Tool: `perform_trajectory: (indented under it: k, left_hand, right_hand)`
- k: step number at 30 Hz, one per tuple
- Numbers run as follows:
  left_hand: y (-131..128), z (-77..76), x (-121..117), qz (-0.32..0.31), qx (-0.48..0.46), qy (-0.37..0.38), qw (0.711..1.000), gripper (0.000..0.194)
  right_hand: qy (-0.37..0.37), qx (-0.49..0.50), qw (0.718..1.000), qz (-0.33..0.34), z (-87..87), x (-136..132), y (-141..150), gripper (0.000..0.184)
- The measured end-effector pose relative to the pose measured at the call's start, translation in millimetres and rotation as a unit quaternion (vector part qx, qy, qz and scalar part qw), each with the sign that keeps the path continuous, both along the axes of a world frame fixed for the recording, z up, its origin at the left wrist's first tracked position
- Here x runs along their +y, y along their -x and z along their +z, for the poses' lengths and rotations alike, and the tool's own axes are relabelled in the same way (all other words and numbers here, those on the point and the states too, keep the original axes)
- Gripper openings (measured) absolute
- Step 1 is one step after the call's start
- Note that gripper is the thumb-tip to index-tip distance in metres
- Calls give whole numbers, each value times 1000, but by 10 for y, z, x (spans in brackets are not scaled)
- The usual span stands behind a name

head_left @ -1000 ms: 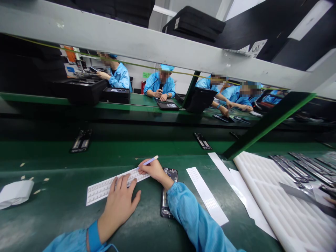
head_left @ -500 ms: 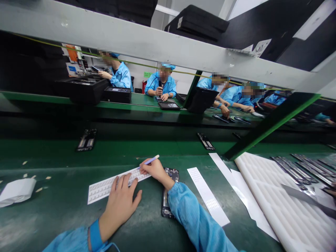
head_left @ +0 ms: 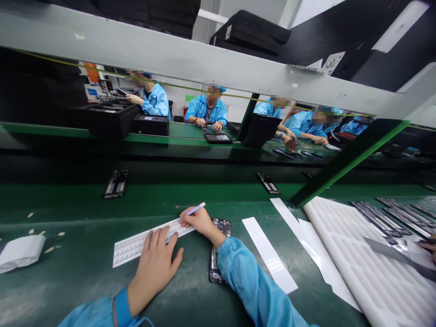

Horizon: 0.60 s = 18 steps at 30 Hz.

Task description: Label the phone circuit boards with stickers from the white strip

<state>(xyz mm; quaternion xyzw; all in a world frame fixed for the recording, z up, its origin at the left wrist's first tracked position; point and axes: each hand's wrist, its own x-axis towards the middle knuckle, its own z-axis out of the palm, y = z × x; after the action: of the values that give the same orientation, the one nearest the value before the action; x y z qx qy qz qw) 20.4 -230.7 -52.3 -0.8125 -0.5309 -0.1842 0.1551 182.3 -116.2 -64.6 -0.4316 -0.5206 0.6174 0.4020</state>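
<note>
We are resting our left hand (head_left: 155, 265), fingers loosely spread, on the white sheet (head_left: 126, 253), ideally pressing it flat against the table (head_left: 184, 299); our right hand (head_left: 200, 221) is pinching the slim tool (head_left: 196, 209), best steered lightly, without leaning on the opened phone (head_left: 223, 225) beneath our forearm.

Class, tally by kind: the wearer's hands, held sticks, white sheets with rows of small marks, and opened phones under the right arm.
Hands: 2 (left hand, right hand)
Sticks: 1 (purple stick)
Marked sheets: 2 (left sheet, right sheet)
Phones: 1 (opened phone)
Total: 6
</note>
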Motion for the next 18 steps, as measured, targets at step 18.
perform_trajectory:
  k: [18]
  left_hand:
    - [16, 4, 31, -6, -5, 3, 1000, 36]
  right_hand:
    - [-28, 90, 984, -151, 461, -148, -91, 37]
